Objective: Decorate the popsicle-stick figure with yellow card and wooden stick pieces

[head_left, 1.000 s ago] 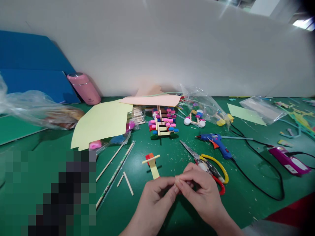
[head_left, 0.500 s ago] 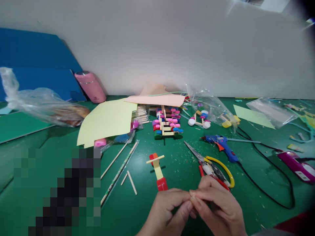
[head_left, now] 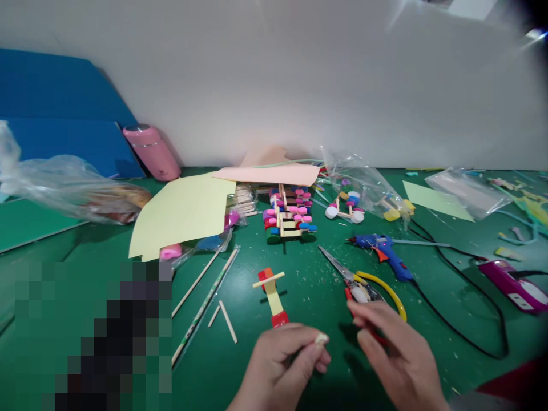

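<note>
Between the thumb and forefinger of my left hand (head_left: 286, 362) is a small cream-coloured piece (head_left: 321, 339); its kind I cannot make out. My right hand (head_left: 396, 351) is apart from the left, fingers spread and holding nothing, over the red handle of a cutting tool. That tool lies with yellow-handled scissors (head_left: 383, 278), partly hidden by the hand. Just beyond my left hand lies a pale strip (head_left: 273, 298) with red pieces at both ends and a thin wooden stick across its far end. Short wooden sticks (head_left: 228, 321) rest to its left.
Small assembled cars with coloured wheels (head_left: 291, 220) stand in a row at the back. A blue glue gun (head_left: 387, 251) lies at right, its cord running by a magenta power strip (head_left: 509, 285). Yellow paper (head_left: 182, 214), a pink flask (head_left: 154, 154) and a plastic bag (head_left: 72, 185) are at left.
My hands have parted. The right hand has let go, opened and moved right, over the red handle; the left keeps the small piece, which now shows at its fingertips.
</note>
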The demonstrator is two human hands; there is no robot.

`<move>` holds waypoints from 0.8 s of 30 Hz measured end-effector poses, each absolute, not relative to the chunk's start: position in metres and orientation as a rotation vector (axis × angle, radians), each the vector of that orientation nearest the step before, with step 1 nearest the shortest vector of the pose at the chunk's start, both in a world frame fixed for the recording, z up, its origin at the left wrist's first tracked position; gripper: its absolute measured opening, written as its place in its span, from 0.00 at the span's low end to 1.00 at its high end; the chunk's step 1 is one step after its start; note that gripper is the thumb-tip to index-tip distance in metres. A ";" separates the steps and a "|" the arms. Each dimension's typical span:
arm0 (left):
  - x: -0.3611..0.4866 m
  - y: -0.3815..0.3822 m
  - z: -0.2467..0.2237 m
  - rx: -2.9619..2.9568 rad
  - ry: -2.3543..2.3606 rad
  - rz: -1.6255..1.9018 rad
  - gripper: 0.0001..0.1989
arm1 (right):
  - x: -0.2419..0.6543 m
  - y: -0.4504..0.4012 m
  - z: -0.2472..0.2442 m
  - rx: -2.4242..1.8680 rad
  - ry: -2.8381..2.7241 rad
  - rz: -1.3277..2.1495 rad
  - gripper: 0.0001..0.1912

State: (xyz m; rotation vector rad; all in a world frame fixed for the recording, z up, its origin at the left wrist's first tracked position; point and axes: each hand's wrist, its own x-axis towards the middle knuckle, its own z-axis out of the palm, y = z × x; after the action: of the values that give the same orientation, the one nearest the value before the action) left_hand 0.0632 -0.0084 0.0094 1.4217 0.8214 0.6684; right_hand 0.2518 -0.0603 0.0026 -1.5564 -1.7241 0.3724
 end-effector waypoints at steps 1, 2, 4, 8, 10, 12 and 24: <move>0.062 -0.007 0.010 1.322 0.862 0.715 0.10 | 0.263 -0.062 0.000 -1.691 -1.676 0.309 0.17; 0.061 -0.004 0.011 1.220 0.895 0.760 0.09 | 0.274 -0.064 -0.003 -1.825 -1.638 0.255 0.18; 0.059 0.001 0.013 1.038 0.923 0.817 0.07 | 0.294 -0.067 -0.012 -2.044 -1.664 0.217 0.23; 0.060 0.006 0.017 0.825 0.891 0.771 0.08 | 0.311 -0.064 -0.024 -2.218 -1.772 0.247 0.27; 0.061 0.006 0.019 0.799 0.870 0.737 0.09 | 0.312 -0.056 -0.024 -2.294 -1.790 0.304 0.26; 0.063 0.004 0.020 0.797 0.859 0.722 0.10 | 0.315 -0.050 -0.021 -2.383 -1.781 0.374 0.24; 0.068 0.011 0.026 0.855 0.815 0.657 0.10 | 0.302 -0.067 -0.008 -1.746 -1.529 0.913 0.18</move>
State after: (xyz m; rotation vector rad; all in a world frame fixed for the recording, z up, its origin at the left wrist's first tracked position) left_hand 0.0684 0.0110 0.0262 0.8546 0.8146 0.6567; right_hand 0.3015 -0.0671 -0.0081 -1.7464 -1.5288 0.9131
